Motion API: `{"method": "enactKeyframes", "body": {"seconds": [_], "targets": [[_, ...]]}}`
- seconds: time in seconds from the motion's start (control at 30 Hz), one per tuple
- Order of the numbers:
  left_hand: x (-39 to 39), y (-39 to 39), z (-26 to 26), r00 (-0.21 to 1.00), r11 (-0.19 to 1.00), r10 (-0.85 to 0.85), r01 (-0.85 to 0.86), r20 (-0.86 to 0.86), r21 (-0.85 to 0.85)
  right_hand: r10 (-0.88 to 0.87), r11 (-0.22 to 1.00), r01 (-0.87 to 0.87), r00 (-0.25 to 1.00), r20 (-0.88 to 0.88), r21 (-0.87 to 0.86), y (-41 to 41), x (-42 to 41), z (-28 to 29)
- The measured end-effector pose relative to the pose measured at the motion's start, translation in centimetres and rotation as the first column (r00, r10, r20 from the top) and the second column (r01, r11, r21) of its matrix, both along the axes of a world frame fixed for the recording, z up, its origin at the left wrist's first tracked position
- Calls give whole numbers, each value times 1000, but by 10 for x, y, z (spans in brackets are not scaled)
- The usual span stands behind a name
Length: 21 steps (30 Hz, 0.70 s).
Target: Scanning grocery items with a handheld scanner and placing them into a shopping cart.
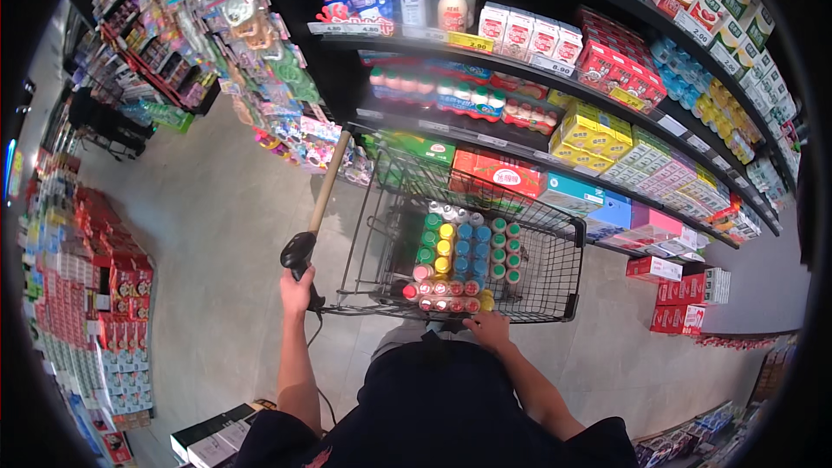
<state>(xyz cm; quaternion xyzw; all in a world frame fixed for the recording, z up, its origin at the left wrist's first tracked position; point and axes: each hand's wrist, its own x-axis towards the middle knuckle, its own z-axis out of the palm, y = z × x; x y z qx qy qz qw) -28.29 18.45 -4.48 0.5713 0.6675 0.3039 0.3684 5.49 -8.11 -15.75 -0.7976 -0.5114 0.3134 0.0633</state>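
Note:
My left hand [296,290] grips a black corded barcode scanner [299,251] by its handle, beside the tan handlebar [330,179] of a shopping cart. The black wire cart [546,302] stands sideways in front of me. With its fingers curled over the near rim, my right hand [492,330] is next to a few yellow-capped bottles [486,300]. Inside lie rows of small bottles with green caps [427,237], blue caps [463,248] and red-printed tops [448,296]. Pale-topped containers [455,214] line the far side of the basket.
A dark store shelf [396,32] with cartons and bottles runs along the cart's far side. Hanging packaged toys [260,39] are at the left end. Stacked boxes [123,299] line the left aisle. Red cartons [679,318] sit on the right; white-topped boxes [218,435] are low left.

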Motion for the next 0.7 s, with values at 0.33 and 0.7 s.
{"method": "enactKeyframes", "body": {"seconds": [0.33,0.7], "targets": [[-9,-1,-10,1000,996,-6,5,15,91,50,972,-72,994,-100,-224,12,11,-6],[-12,-1,-14,1000,996,-11,13,-23,87,-4,971,-24,993,-117,-240,11,5,2]]}}
